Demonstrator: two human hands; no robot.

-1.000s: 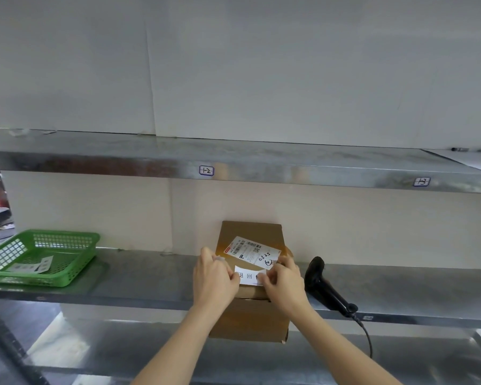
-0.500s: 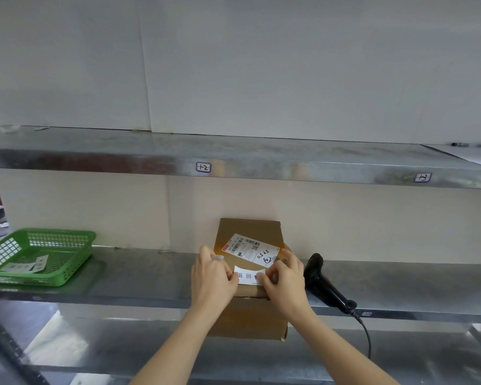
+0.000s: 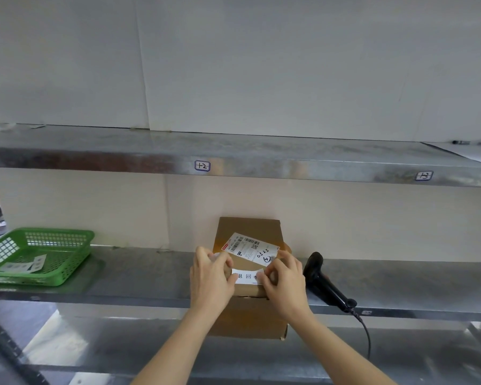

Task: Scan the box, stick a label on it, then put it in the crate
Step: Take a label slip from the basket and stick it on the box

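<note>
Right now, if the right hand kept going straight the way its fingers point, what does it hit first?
The right hand points up-left over the box; it would probably first cross the small white label, then meet the left hand. Depth unclear.

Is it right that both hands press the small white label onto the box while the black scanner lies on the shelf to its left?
Not quite. In the head view the scanner lies to the right of the box; the left hand and right hand do press the small white label.

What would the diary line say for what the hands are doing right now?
step: sticking label | left hand + right hand: pressing small white label onto box | scanner: lying on shelf | crate: waiting, left
</note>
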